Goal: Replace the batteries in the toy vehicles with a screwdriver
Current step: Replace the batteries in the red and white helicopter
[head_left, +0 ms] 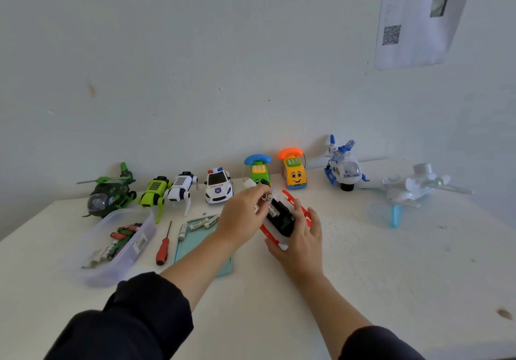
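Your right hand (300,236) cups the upturned red toy (282,217) while your left hand (243,214) pinches a battery (267,197) above it.

Toys along wall: 2 helis, green (110,192) & blue/white (343,165); 2 robot dogs, green (154,192) & white (182,185); 1 police car (218,186); 2 phone cars, green (258,170) & yellow (293,170); 1 plane (416,185). 1 red/white toy (282,220) held upside down. 1 screwdriver (164,245). 1 tub (117,245) of batts, no. unclear. 1 tray (195,236), approx. 3 batts on it. 1 batt (267,197) in fingers.
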Available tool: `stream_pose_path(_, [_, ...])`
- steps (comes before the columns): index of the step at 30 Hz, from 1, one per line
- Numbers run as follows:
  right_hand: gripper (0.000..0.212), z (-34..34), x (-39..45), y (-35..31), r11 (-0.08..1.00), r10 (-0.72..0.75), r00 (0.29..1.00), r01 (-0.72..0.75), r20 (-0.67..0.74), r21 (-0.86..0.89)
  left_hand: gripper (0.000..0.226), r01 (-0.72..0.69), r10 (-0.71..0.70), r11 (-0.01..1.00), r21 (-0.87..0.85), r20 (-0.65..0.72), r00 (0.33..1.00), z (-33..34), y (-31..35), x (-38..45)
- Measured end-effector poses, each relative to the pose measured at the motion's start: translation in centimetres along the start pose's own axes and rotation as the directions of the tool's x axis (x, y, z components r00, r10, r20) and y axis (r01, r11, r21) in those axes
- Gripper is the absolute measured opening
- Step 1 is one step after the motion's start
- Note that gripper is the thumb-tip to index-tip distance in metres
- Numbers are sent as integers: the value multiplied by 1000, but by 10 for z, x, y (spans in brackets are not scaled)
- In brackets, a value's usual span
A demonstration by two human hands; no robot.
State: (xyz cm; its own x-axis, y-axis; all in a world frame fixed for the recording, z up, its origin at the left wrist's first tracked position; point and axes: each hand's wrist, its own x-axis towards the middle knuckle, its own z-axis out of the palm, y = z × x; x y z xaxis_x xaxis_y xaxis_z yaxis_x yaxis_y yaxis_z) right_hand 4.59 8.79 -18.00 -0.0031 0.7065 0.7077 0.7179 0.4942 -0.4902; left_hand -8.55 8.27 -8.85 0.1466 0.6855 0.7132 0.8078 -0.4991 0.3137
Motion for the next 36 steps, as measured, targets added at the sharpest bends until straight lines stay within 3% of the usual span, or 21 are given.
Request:
stream_pose_path(7, [90, 1, 0, 0, 1000, -5, 1000, 6, -16, 11, 24, -339, 326, 922, 188, 94, 941, 9, -14, -7])
stream_pose_path(15, [95, -1, 1, -2, 999, -22, 998, 23, -51, 29, 28, -356, 355, 895, 269, 54, 933, 17, -19, -3])
stream_pose_path(18, [95, 0, 1, -1, 999, -12, 999, 14, -42, 46, 25, -236, 249, 928, 287, -8, 969, 21, -16, -1])
stream_pose_path(19, [95, 1, 1, 0, 999, -1, 999, 3, -46, 54, 26, -156, 169, 941, 299, -17, 985, 21, -13, 1])
stream_pose_path(21, [94, 2, 2, 2, 998, 21, 998, -17, -53, 68, 51, 94, -112, 938, 334, 34, 993, 19, -3, 6])
stream_pose_path(24, [94, 2, 2, 1, 997, 30, 998, -26, -48, 69, 97, 413, -462, 866, 282, 135, 877, 13, 6, 17])
stream_pose_path(26, [92, 1, 2, 0, 997, 31, 999, -28, -45, 72, 104, 571, -584, 811, 129, 226, 779, 10, 7, 23])
stream_pose_path(29, [93, 2, 2, 0, 998, 20, 999, -17, -42, 69, 89, 764, -654, 600, -235, 406, 638, 12, 4, 27])
stream_pose_path(31, [93, 2, 2, 0, 998, 21, 999, -19, -32, 65, 76, 807, -660, 461, -369, 466, 590, 14, 2, 28])
stream_pose_path(36, [96, 2, 2, 0, 999, 6, 1000, -5, -26, 52, 70, 821, -728, 415, -393, 398, 558, 19, 0, 27])
